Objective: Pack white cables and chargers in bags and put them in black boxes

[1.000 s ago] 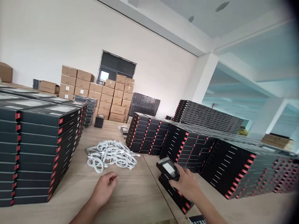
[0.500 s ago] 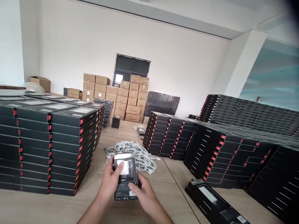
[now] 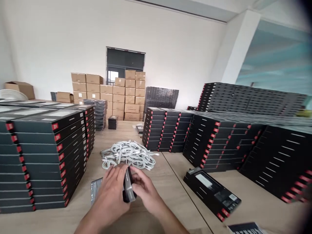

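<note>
A small black retail box (image 3: 129, 186) is held on edge above the wooden table, its narrow side facing up. My left hand (image 3: 110, 191) wraps over it from the left, and its fingers are closed on the box. From the other side my right hand (image 3: 147, 193) grips the box's right edge between thumb and fingers. A dark printed panel (image 3: 95, 190) sticks out left of my left hand; whether it belongs to the box I cannot tell. Just beyond the hands lies a heap of coiled white cables (image 3: 129, 154).
Tall stacks of black boxes with red tabs stand at left (image 3: 36, 156) and right (image 3: 207, 139). A short stack of black boxes (image 3: 212, 191) lies nearer, on the right. Brown cartons (image 3: 118, 96) are piled at the back. A printed item (image 3: 245, 228) shows at the bottom edge.
The box has turned from its windowed face showing to its narrow side. My left hand has moved over it. The view has shifted rightward.
</note>
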A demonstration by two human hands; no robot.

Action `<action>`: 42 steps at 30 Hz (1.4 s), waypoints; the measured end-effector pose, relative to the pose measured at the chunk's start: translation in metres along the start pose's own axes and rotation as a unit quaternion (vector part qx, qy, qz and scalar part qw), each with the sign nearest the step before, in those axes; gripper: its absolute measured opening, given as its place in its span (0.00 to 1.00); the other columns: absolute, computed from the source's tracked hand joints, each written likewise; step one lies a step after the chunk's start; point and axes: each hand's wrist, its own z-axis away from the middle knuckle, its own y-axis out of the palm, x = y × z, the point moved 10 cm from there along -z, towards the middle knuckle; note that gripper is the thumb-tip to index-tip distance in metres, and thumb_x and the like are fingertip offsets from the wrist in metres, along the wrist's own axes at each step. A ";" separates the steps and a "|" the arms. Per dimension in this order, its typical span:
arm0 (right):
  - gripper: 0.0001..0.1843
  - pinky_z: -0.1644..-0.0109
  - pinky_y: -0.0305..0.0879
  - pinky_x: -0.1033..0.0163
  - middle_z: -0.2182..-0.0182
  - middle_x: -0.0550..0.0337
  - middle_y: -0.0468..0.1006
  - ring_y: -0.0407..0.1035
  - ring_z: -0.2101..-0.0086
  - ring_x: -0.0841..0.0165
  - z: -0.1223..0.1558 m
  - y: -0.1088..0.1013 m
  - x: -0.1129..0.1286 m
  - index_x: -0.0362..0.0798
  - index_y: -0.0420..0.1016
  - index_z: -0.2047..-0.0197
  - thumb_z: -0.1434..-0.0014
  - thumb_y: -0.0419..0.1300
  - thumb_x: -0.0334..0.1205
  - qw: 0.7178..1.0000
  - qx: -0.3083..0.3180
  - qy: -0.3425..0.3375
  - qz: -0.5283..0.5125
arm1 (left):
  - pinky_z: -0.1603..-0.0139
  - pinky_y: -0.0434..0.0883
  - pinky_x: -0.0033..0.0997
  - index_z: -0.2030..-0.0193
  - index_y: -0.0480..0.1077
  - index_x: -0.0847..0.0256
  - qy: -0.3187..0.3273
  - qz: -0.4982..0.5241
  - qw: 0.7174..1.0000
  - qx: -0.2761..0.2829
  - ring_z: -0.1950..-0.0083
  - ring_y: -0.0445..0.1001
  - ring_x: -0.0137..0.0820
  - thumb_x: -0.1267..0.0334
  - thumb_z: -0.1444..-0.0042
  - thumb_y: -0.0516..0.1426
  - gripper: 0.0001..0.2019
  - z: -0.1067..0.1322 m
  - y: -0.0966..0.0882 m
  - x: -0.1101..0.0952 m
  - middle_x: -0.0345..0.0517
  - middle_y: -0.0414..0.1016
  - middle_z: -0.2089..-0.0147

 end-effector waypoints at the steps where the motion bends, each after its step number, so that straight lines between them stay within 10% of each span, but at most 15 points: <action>1: 0.29 0.51 0.66 0.56 0.58 0.58 0.78 0.72 0.56 0.61 0.001 0.001 -0.004 0.52 0.68 0.41 0.48 0.61 0.35 1.000 0.009 0.013 0.008 | 0.30 0.48 0.54 0.38 0.61 0.48 0.022 -0.022 0.999 0.026 0.41 0.69 0.49 0.75 0.64 0.57 0.42 0.002 0.008 -0.004 0.49 0.74 0.46; 5: 0.37 0.58 0.67 0.61 0.63 0.62 0.78 0.73 0.64 0.66 0.001 0.005 -0.020 0.52 0.65 0.40 0.55 0.58 0.27 0.999 0.023 0.035 0.025 | 0.27 0.40 0.53 0.35 0.55 0.47 0.072 -0.064 0.992 0.084 0.38 0.66 0.47 0.78 0.66 0.54 0.46 0.009 0.027 -0.014 0.47 0.70 0.40; 11: 0.28 0.58 0.68 0.62 0.68 0.63 0.76 0.72 0.64 0.66 -0.004 -0.031 -0.024 0.51 0.72 0.51 0.55 0.49 0.25 0.984 -0.137 -0.010 0.117 | 0.29 0.47 0.52 0.35 0.53 0.50 0.055 -0.076 0.990 0.101 0.35 0.62 0.44 0.76 0.63 0.55 0.44 0.007 0.031 -0.019 0.48 0.66 0.37; 18: 0.19 0.38 0.57 0.50 0.41 0.54 0.67 0.60 0.41 0.56 0.004 -0.013 0.021 0.51 0.77 0.61 0.51 0.52 0.24 0.917 -0.124 -0.157 0.345 | 0.38 0.58 0.49 0.33 0.53 0.61 -0.019 -0.183 0.983 0.006 0.38 0.61 0.46 0.76 0.58 0.54 0.41 0.008 0.024 0.003 0.56 0.63 0.39; 26: 0.07 0.36 0.51 0.49 0.43 0.57 0.71 0.56 0.39 0.54 -0.010 -0.025 -0.032 0.51 0.76 0.71 0.45 0.61 0.44 0.990 -0.112 0.040 0.082 | 0.38 0.57 0.47 0.30 0.48 0.58 0.018 -0.218 0.976 -0.001 0.39 0.62 0.45 0.74 0.57 0.56 0.44 0.006 0.023 -0.007 0.53 0.64 0.39; 32: 0.17 0.56 0.68 0.59 0.56 0.58 0.80 0.74 0.57 0.60 -0.011 -0.070 -0.035 0.50 0.67 0.72 0.59 0.71 0.44 0.961 -0.194 0.074 -0.185 | 0.38 0.58 0.45 0.31 0.51 0.58 -0.058 -0.241 0.968 0.047 0.37 0.61 0.44 0.67 0.53 0.56 0.40 0.005 0.016 0.014 0.52 0.64 0.36; 37: 0.12 0.66 0.68 0.65 0.66 0.59 0.82 0.75 0.67 0.68 -0.009 -0.117 -0.050 0.51 0.70 0.69 0.51 0.64 0.49 0.950 -0.254 0.118 -0.136 | 0.42 0.61 0.53 0.31 0.54 0.62 -0.215 -0.305 0.917 0.143 0.35 0.60 0.51 0.65 0.54 0.56 0.39 0.021 0.009 0.065 0.57 0.62 0.34; 42: 0.12 0.74 0.67 0.63 0.72 0.54 0.83 0.76 0.72 0.61 -0.005 -0.089 -0.064 0.47 0.76 0.69 0.53 0.67 0.46 0.972 -0.153 0.181 0.002 | 0.37 0.58 0.54 0.32 0.54 0.64 -0.230 -0.306 0.917 0.113 0.31 0.55 0.49 0.62 0.49 0.56 0.36 0.019 0.000 0.074 0.58 0.56 0.30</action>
